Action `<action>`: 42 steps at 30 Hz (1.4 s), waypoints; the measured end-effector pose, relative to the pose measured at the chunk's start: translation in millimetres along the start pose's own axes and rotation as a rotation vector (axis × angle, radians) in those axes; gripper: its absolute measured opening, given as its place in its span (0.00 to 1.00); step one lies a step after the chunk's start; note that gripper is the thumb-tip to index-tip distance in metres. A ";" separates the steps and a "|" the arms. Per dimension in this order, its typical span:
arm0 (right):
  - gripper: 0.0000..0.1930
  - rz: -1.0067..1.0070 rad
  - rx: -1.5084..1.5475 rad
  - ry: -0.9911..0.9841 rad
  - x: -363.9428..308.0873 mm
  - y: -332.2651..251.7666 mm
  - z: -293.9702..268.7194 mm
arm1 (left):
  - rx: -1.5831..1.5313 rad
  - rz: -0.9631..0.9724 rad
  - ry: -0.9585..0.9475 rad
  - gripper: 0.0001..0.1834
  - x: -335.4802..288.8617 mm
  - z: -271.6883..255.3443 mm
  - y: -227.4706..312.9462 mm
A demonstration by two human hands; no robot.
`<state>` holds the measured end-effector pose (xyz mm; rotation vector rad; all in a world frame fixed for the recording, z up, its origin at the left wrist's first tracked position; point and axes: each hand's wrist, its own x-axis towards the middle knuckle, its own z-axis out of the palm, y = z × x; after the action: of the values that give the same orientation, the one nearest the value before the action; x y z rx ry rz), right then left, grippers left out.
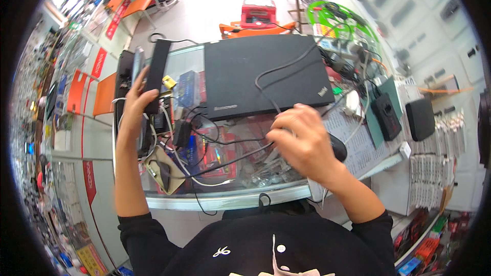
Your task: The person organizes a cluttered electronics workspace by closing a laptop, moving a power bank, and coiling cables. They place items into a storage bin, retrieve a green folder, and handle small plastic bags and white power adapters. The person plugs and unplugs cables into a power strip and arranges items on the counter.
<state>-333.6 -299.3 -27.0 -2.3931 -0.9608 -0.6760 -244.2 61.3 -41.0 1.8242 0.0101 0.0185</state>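
Dark cable [279, 67]: crosses the closed black laptop [240, 66] on the tabletop [230, 199], into the right hand [303, 140].
Right hand: fingers clamped on the cable.
Left hand [135, 103]: fingers clamped on a long black bar [158, 74], held slightly tilted above the tabletop's left end.

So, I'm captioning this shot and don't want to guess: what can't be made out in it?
All in the head view:
Laptop: screen and keys, hidden by its closed lid.
Cable: the stretch at the right hand, covered by the fingers.
Black bar: far face turned away; the left hand also covers part.
Shelf goods: far left, too small and blurred; the dark lens rim cuts some off.
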 end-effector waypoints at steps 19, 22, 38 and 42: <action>0.09 0.142 0.003 -0.122 81.3 112.2 134.9 | 0.094 -0.183 -0.010 0.40 113.0 44.8 -93.9; 0.11 0.133 0.020 -0.087 65.9 115.7 140.2 | 0.237 -0.106 0.060 0.44 115.2 60.0 -113.4; 0.19 0.273 -0.039 0.061 -21.4 97.4 52.1 | 1.200 0.102 0.012 0.39 90.2 66.8 -108.0; 0.15 0.786 -0.162 0.262 -115.9 127.3 -26.5 | 1.129 0.153 0.047 0.32 76.3 49.9 -80.6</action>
<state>-321.4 -454.1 -106.0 -2.4515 0.1677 -0.7315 -166.8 34.6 -131.0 2.9490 -0.1063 0.1975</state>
